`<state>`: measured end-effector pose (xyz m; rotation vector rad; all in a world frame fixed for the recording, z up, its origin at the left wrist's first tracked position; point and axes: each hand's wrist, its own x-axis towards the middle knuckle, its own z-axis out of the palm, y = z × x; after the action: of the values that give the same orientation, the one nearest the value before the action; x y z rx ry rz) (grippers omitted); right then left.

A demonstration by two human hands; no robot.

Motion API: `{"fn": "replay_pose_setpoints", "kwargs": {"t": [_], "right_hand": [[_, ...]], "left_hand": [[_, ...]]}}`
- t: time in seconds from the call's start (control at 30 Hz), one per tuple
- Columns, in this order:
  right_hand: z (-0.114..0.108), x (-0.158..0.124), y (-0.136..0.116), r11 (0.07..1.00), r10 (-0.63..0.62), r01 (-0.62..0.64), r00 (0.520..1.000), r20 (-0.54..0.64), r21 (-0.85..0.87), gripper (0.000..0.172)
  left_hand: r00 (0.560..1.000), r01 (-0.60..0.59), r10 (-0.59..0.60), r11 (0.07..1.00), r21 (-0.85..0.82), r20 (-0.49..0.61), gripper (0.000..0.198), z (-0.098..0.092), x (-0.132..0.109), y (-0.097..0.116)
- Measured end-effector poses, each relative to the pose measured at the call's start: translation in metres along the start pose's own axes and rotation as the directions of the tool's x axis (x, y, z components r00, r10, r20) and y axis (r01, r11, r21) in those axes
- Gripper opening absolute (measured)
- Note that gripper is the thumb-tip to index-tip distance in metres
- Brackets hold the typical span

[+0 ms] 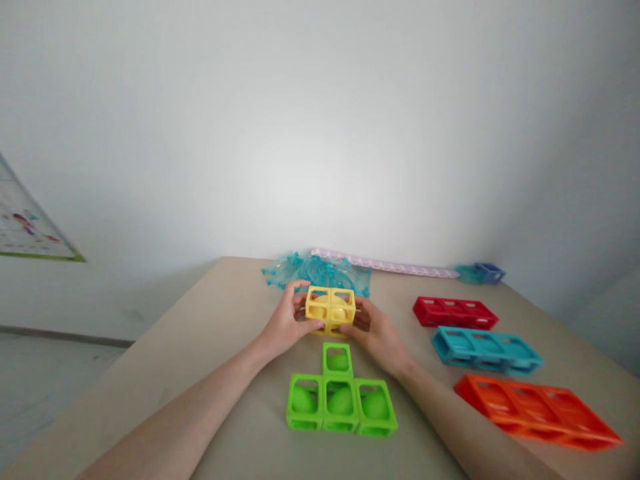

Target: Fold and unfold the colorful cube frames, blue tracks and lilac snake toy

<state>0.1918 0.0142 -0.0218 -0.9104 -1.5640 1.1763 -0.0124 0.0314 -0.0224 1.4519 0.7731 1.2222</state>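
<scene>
Two joined yellow open-frame cubes with rounded shapes inside are held between both hands, near the middle of the table. My left hand grips their left side, its thumb on the lower front edge. On the right side, my right hand holds them with its thumb at the lower front corner. Just below lie green cubes joined in an upside-down T, three in a row and one behind the middle one.
At right on the table lie a red row, a light blue row and an orange row of cubes. Behind are teal translucent pieces, a lilac strip and a dark blue box by the wall.
</scene>
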Motion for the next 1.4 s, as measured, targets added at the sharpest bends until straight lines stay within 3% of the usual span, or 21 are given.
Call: {"fn": "replay_pose_setpoints", "kwargs": {"t": [0.1, 0.27, 0.67, 0.83, 0.93, 1.07, 1.2, 1.3, 1.4], "right_hand": [[0.002, -0.003, -0.002, 0.99, -0.086, 0.084, 0.996, -0.018, -0.11, 0.066], [0.002, -0.005, -0.002, 0.953, -0.179, 0.182, 0.983, 0.035, -0.243, 0.054], [0.002, -0.004, -0.004, 0.948, -0.197, 0.208, 0.978, 0.069, -0.239, 0.055], [-0.002, -0.005, -0.009, 0.906, -0.217, 0.236, 0.972, 0.093, -0.353, 0.054], [-0.004, -0.008, -0.019, 0.83, -0.202, 0.184, 0.979, 0.022, -0.526, 0.058], [-0.009, -0.016, -0.044, 0.793, -0.174, 0.086, 0.981, -0.089, -0.603, 0.043], [-0.05, -0.012, -0.079, 0.829, -0.191, 0.054, 0.963, -0.192, -0.556, 0.038], [-0.11, 0.007, -0.095, 0.886, -0.179, 0.002, 0.923, -0.34, -0.463, 0.038], [-0.175, 0.027, -0.09, 0.91, -0.112, -0.107, 0.867, -0.486, -0.4, 0.028]], "left_hand": [[0.993, -0.101, 0.092, 0.986, 0.129, 0.074, 0.084, -0.004, -0.003, 0.003], [0.965, -0.225, 0.157, 0.909, 0.351, 0.212, 0.05, -0.009, -0.007, 0.007], [0.97, -0.174, 0.113, 0.942, 0.287, 0.217, 0.045, -0.009, -0.006, 0.007], [0.967, -0.207, 0.138, 0.918, 0.339, 0.215, 0.048, -0.01, -0.007, 0.006], [0.961, -0.249, 0.175, 0.881, 0.402, 0.213, 0.058, -0.009, -0.008, 0.006], [0.963, -0.237, 0.173, 0.908, 0.345, 0.206, 0.077, -0.009, -0.01, 0.007], [0.96, -0.24, 0.176, 0.917, 0.319, 0.217, 0.082, -0.013, -0.011, 0.006], [0.95, -0.28, 0.195, 0.88, 0.384, 0.245, 0.068, -0.014, -0.01, 0.005], [0.944, -0.298, 0.201, 0.857, 0.42, 0.26, 0.057, -0.013, -0.007, 0.004]]}}
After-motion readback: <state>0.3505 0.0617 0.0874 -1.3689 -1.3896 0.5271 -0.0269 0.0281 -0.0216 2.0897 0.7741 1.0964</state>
